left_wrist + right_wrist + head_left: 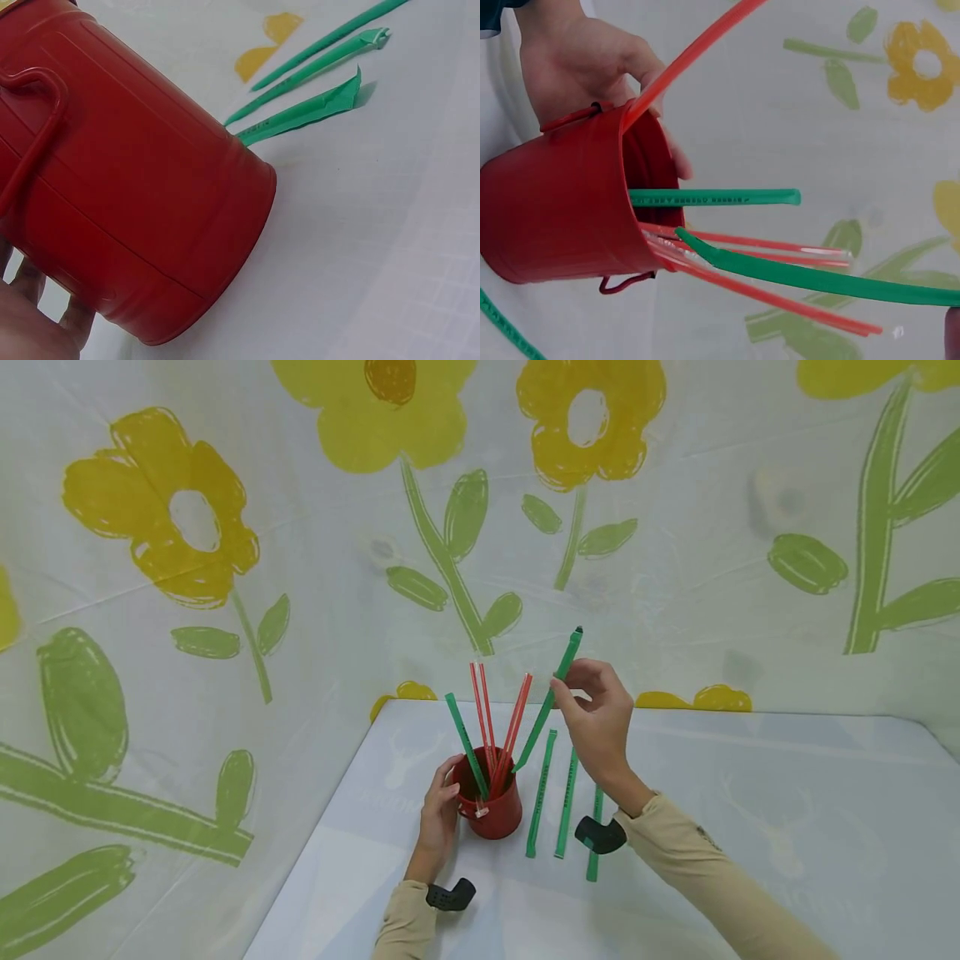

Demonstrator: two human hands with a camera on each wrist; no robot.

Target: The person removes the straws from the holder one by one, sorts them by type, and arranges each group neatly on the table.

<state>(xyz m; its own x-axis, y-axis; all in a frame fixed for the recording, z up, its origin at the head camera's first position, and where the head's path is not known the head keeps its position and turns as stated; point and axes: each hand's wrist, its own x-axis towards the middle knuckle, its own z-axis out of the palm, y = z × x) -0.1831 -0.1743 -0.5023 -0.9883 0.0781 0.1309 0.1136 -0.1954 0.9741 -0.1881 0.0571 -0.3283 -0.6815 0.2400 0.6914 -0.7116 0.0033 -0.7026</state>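
Right hand (596, 727) pinches a green wrapped straw (551, 697) near its upper end; the straw's lower end sits at the rim of the red bucket (491, 806), its tip hidden inside. Left hand (438, 814) grips the bucket's side, fingers partly hidden behind it. Three green straws (542, 793) lie on the table (750, 827) just right of the bucket, one partly covered by the right wrist.

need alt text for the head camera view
A right hand pinches a green wrapped straw with its lower end in a red bucket of straws, steadied by the left hand. Three green straws lie beside it.
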